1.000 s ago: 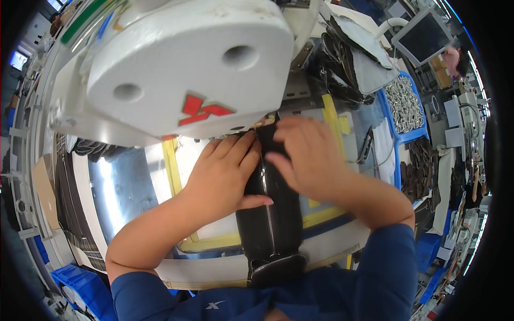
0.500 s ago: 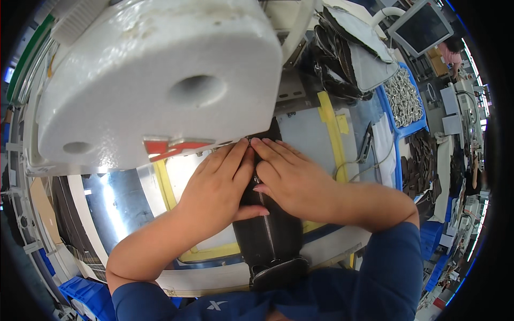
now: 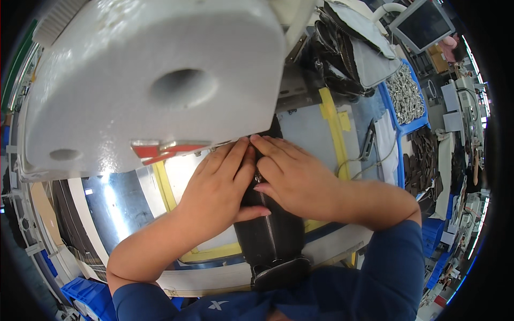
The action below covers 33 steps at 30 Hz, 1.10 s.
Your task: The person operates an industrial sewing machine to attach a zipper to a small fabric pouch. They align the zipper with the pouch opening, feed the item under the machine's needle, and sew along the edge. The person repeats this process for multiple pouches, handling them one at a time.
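Observation:
A long black leather-like piece (image 3: 284,230) with a metal zipper (image 3: 269,222) down its middle lies lengthwise across the work plate, one end running toward my body. My left hand (image 3: 217,184) rests on its left side, fingers stretched forward and thumb laid across by the zipper. On the other side my right hand (image 3: 292,174) presses down with its fingers extended and thumb tip near the zipper pull. Both hands' fingertips almost meet beneath the edge of a large white machine head (image 3: 225,112), which looks like a sewing machine. Whatever lies beyond the fingertips is hidden by it.
Yellow tape (image 3: 336,134) marks the plate. Tweezers or snips (image 3: 368,140) lie to the right, near a blue tray (image 3: 401,128) of metal hardware. Behind are black zippered bag pieces (image 3: 334,53) and a screen (image 3: 422,25). Blue crates (image 3: 93,294) stand at lower left.
The machine head appears slightly larger and shifted left, as the view has moved a little. My hands and the black piece keep nearly the same places.

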Motion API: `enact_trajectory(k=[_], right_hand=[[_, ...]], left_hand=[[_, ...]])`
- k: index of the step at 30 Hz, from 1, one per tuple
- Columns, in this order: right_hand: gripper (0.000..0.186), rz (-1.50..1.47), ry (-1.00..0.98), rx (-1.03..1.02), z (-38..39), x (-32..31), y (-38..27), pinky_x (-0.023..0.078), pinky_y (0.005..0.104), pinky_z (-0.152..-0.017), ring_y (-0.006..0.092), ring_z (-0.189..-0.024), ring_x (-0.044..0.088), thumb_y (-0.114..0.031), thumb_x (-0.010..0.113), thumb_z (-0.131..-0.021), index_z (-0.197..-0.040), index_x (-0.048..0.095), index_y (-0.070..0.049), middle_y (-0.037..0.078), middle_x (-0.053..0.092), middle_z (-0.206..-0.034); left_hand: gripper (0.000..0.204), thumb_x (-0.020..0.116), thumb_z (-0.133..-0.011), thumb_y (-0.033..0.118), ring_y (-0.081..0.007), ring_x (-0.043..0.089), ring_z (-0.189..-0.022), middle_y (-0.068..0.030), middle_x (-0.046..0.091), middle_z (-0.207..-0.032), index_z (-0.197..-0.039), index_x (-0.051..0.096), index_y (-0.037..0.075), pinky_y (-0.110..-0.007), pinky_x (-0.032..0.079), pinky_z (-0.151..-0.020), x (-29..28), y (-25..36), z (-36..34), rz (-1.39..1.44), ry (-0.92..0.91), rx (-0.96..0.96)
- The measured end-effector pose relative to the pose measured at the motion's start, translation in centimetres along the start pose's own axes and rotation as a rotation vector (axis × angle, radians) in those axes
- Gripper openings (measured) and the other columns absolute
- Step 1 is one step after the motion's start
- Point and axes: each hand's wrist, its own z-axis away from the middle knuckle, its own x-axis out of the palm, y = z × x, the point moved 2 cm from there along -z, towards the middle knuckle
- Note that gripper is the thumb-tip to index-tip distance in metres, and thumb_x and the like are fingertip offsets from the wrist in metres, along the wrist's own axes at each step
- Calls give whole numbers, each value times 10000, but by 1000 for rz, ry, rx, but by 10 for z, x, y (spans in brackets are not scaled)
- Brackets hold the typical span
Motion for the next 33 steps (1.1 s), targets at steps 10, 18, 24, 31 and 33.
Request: enact_trajectory(k=[10,18,24,31,33], right_hand=[[485,8,-19,-10,-2,-4,-2,452,491,-1203,437,-1373,590,-266,707,-982,-1282,590,97,336,571,-1484],[386,-81,28,90,26,-48,15,494,481,-1128,424,-1287,627,-244,769,-942,-1181,630,26,281,616,-1421],[176,123,354,544,107,-113,64,578,430,-881,345,-1004,731,-182,780,-937,-1017,738,-32,154,757,-1082],[241,214,197,1204,262,-143,132,587,447,-828,379,-866,751,-200,837,-827,-945,755,-6,179,775,-908],[272,197,88,1237,274,-132,138,587,441,-823,369,-853,753,-192,869,-793,-943,753,3,169,775,-893]], left_hand=[[1031,934,-664,546,-485,551,-1343,-293,543,-1486,-1389,581,-98,-530,446,-1177,-1,0,1,14,-6,12],[1128,924,-649,570,-481,505,-1413,-289,499,-1569,-1460,520,-103,-544,406,-1198,5,1,4,-72,-25,-13],[1157,913,-653,542,-472,495,-1420,-273,509,-1582,-1572,484,-14,-544,384,-1208,5,6,6,-102,-31,-52],[1043,844,-756,594,-460,532,-1382,-264,554,-1539,-1584,509,56,-551,404,-1174,1,16,1,-230,-61,19],[1042,848,-752,589,-462,532,-1382,-265,546,-1548,-1584,512,59,-553,402,-1175,2,14,3,-222,-54,7]])
